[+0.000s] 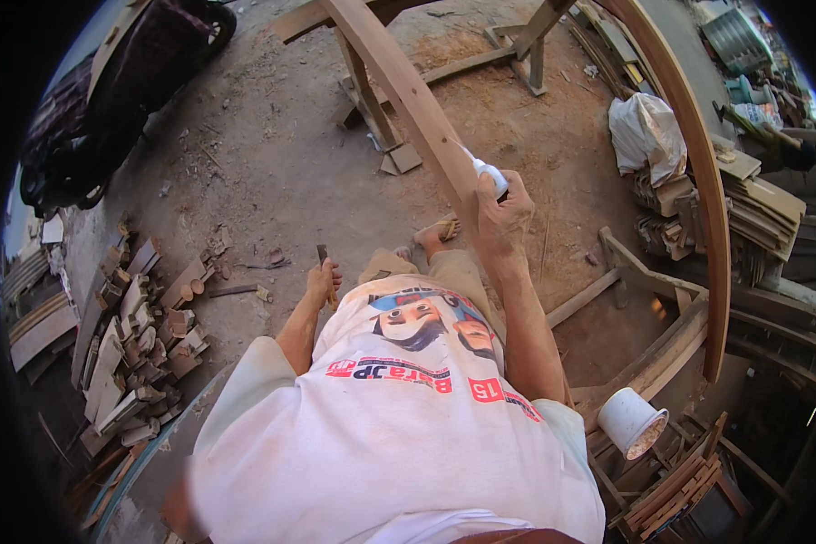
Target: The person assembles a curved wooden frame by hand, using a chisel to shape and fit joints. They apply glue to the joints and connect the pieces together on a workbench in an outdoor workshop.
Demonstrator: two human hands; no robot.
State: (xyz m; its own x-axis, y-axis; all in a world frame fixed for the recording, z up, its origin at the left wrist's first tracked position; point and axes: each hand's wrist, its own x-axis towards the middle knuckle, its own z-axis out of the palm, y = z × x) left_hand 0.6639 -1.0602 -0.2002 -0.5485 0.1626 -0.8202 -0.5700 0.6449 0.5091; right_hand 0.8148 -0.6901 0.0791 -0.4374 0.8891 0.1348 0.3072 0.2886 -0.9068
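Note:
My right hand (505, 213) is closed round a small white squeeze bottle (490, 178). The bottle's thin nozzle points up and left, at the right edge of a long brown wooden beam (412, 100). A small dark knot marks the beam close to the nozzle. Low beside my left leg, my left hand (320, 279) grips a flat-bladed tool (322, 254). Its narrow dark blade sticks up past the fingers, and part of a brown wooden handle shows below; its exact kind is unclear.
Wooden trestles (372, 100) stand at the far side. A second, curved beam (698, 154) runs down the right, near stacked boards and a white sack (648, 136). A white bucket (632, 423) sits at lower right. Wood offcuts (136, 344) lie left; a covered motorcycle (109, 100) stands beyond.

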